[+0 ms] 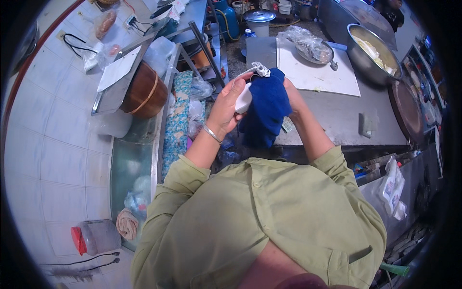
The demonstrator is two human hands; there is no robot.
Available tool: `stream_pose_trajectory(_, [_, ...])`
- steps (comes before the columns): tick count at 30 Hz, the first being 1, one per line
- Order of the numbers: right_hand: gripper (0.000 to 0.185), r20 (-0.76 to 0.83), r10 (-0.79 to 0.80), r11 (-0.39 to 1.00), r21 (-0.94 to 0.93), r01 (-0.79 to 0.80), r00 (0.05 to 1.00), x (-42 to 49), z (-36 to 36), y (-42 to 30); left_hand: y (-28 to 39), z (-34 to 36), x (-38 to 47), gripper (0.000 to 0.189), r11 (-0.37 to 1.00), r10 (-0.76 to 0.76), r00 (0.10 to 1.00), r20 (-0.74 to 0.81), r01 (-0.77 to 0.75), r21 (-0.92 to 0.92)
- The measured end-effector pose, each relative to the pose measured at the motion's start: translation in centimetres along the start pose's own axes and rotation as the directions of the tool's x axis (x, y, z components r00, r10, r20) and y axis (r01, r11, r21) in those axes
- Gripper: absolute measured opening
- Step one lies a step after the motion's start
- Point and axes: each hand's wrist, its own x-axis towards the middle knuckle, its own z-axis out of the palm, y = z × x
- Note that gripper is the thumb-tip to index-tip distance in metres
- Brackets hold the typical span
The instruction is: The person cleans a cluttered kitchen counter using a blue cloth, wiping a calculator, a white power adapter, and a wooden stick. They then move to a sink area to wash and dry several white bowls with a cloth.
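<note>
In my left hand [224, 104] is a small white device [243, 99], perhaps a charger or plug. Its white cable [260, 69] is bundled in loops above it, by the fingertips. A dark blue cloth [266, 108] hangs right beside the device. My right hand [291, 94] grips that cloth from its right side, with most of the fingers hidden behind the fabric. Both hands are raised close together before my chest, near the left end of a metal worktop [335, 121].
On the worktop a white board [335, 79] bears a plastic-wrapped dish [317, 50]. A steel bowl [391, 61] with pale leafy food and a round brown board [406, 108] stand at right. To my left are a brown bucket [148, 92] and a glass tank [131, 162]. Another person [391, 14] is far right.
</note>
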Motion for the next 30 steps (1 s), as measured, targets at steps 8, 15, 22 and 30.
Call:
stream_pose_trajectory(8, [0.038, -0.073, -0.165, 0.986, -0.025, 0.163, 0.984, -2.7, 1.4, 0.6, 0.0, -1.1, 0.2, 0.035, 0.805, -0.003, 0.986, 0.164, 0.100, -0.585])
stream_pose_trajectory(15, [0.041, 0.156, -0.395, 0.831, -0.359, 0.424, 0.905, -3.5, 4.8, 0.1, -1.6, -0.3, 0.3, 0.044, 0.934, -0.064, 0.992, -0.108, 0.022, -0.356])
stream_pose_trajectory(22, [0.034, 0.498, -0.676, 0.141, -0.636, 0.758, 0.543, -4.8, 5.0, 0.1, -2.2, -0.2, 0.2, 0.046, 0.960, -0.019, 0.992, -0.127, -0.017, -0.280])
stream_pose_trajectory(30, [0.024, 0.265, -0.631, 0.444, -0.647, 0.620, 0.729, -5.4, 2.2, 1.4, -1.4, -0.7, 1.0, 0.036, 0.843, 0.174, 0.939, -0.296, -0.298, -0.447])
